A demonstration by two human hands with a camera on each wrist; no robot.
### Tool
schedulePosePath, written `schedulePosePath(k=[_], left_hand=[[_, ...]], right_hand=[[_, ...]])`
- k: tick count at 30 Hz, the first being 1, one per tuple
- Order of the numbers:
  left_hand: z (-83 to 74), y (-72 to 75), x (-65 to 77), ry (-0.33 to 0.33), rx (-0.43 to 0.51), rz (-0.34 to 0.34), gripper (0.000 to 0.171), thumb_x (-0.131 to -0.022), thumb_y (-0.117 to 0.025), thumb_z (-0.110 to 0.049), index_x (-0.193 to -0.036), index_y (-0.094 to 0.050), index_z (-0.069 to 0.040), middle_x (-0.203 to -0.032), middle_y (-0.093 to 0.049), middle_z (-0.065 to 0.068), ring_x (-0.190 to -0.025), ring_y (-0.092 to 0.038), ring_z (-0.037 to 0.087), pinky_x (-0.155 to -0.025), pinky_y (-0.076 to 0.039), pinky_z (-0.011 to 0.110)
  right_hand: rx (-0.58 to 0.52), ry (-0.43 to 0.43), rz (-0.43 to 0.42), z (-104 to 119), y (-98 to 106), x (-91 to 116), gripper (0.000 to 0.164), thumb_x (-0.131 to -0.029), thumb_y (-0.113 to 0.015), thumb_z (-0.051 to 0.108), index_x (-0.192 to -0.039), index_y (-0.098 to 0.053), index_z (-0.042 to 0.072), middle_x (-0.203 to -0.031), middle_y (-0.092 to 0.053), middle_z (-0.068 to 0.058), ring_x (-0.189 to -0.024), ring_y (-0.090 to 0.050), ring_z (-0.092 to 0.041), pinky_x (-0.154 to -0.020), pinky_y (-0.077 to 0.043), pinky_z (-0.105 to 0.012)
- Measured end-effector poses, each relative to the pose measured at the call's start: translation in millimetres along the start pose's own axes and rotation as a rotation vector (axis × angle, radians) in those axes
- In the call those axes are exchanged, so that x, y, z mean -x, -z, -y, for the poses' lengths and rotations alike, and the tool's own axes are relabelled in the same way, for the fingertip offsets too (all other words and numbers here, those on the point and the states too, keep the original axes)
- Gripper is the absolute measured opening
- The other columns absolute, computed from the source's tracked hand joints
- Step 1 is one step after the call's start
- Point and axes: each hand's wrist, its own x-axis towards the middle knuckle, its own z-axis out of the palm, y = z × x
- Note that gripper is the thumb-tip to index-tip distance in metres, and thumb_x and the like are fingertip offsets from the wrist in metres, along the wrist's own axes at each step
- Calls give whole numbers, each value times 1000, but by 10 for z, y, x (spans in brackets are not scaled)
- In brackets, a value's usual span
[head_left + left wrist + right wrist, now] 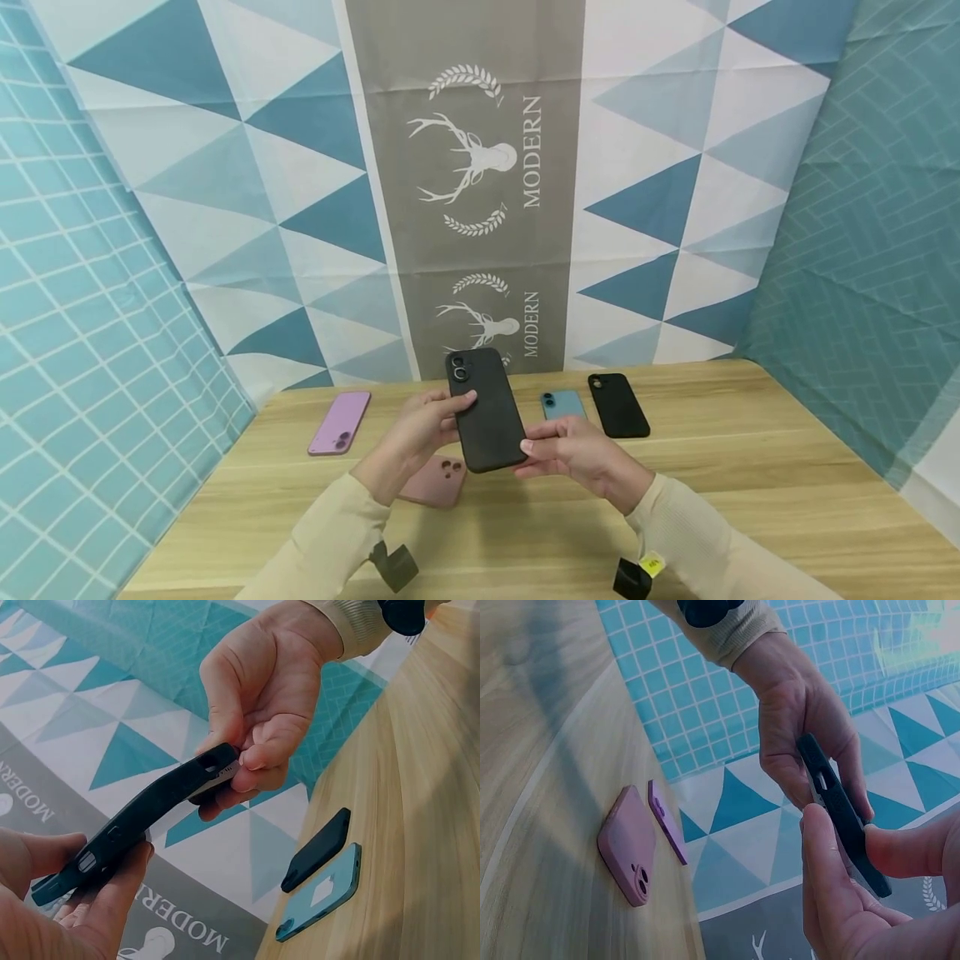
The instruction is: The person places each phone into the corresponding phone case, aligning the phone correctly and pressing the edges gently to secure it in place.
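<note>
Black case (pixel 491 421): held up, tilted, above the table (pixel 712 467) by both hands, and taken as the middle of the clock in the head view; two round camera rings are seen at its 11 o'clock corner; a bend along its side is seen from the left wrist; whether a phone is inside cannot be told.
Left hand (pixel 427 422): put at 9 o'clock; the case is gripped, with the thumb laid on the back and the fingers tucked under.
Right hand (pixel 573 454): put at 4 o'clock; the bottom end of the case is pinched between thumb and fingers.
Pink case (pixel 441 486): laid on the table at 7 o'clock, partly hidden by the left arm.
Purple phone (pixel 341 423): laid on the table at 9 o'clock, farther out than the left hand.
Blue phone (pixel 562 405): laid on the table at 3 o'clock, its near end hidden by the right hand; a white patch is seen on it from the left wrist.
Other black case (pixel 618 407): laid just beside the blue phone, also at 3 o'clock but farther out.
Deer cloth (pixel 491 158): hung at 12 o'clock, with "MODERN" printed on it.
Sleeves (pixel 322 533): cream-coloured, seen at 8 and 4 o'clock.
</note>
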Motion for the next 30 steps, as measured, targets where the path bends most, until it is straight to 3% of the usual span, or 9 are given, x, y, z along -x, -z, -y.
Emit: schedulePosePath(k=[5, 12, 23, 30], left_hand=[[16, -2, -2, 1, 10, -9, 19, -93, -63, -16, -100, -60, 1, -84, -69, -1, -78, -68, 11, -74, -59, 24], [83, -27, -11, -4, -3, -50, 27, -92, -65, -19, -106, -63, 3, -88, -70, 1, -80, -70, 12, -77, -60, 27], [80, -73, 32, -44, -72, -93, 22, -91, -66, -19, -98, -63, 2, -93, -74, 7, -84, -73, 17, -86, -60, 36], [65, -79, 32, -53, -45, -111, 21, -91, -65, -16, -99, -62, 3, -91, -71, 7, -81, -71, 15, -83, -60, 35]], right_hand=[[23, 7, -5, -12, 12, -19, 59, -96, -53, 6, -139, -25, -23, -146, -24, -43, -92, -72, -20, -93, -57, -38], [43, 7, -18, -54, 38, -43, 55, -96, -53, 4, -137, -30, -24, -142, -33, -43, -93, -72, -24, -92, -57, -40], [60, 42, 4, -68, 18, -23, 53, -95, -51, 1, -135, -29, -26, -139, -36, -44, -96, -71, -30, -89, -58, -39], [43, 32, -37, -50, -2, -39, 49, -96, -51, 1, -134, -33, -25, -133, -44, -41, -83, -73, -16, -87, -59, -37]])
